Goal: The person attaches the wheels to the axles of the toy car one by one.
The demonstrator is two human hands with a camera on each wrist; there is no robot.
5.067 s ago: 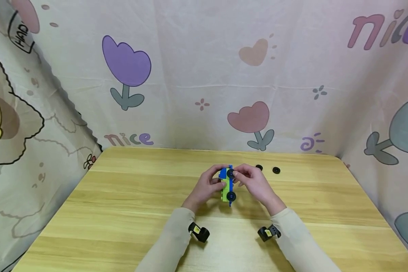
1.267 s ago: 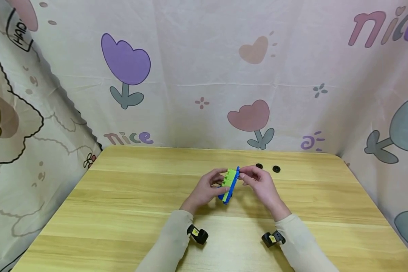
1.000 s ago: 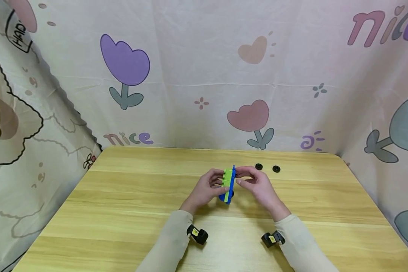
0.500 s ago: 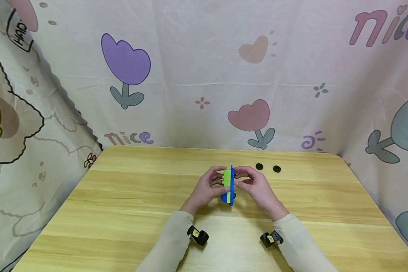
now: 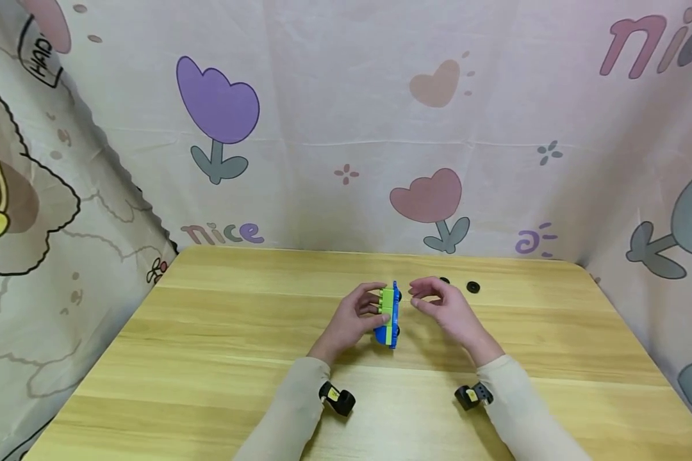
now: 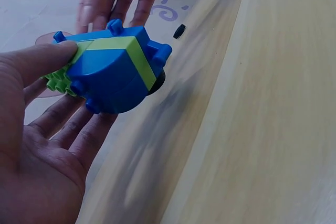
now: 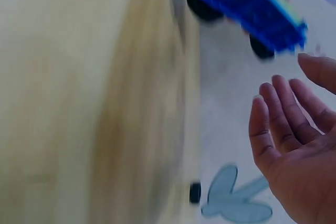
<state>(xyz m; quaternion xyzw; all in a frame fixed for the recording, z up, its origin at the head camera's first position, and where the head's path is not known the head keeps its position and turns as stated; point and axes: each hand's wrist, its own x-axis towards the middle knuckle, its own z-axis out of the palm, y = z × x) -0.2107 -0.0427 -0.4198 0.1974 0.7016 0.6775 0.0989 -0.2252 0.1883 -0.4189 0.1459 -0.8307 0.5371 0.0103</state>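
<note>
My left hand [image 5: 348, 323] grips a toy car [image 5: 395, 314] built of blue and lime-green blocks, thumb on one side and fingers on the other. The car is tipped on its side, its blue underside facing right and its rounded blue front toward me. In the right wrist view, a black wheel [image 7: 205, 9] and another wheel [image 7: 261, 49] sit on the side of the car in sight. Just right of the car, my right hand [image 5: 450, 314] is held apart from it, fingers loosely bent and nothing between them.
On the wooden table [image 5: 236, 333], a loose black wheel [image 5: 473, 287] lies at the back right. A second loose wheel [image 5: 444, 280] beside it is partly hidden behind my right hand. A patterned cloth [image 5: 323, 115] hangs behind the table.
Since the first frame the car has been turned end for end in my left hand. My right hand has let go of a wheel at the car's far end and drawn back right.
</note>
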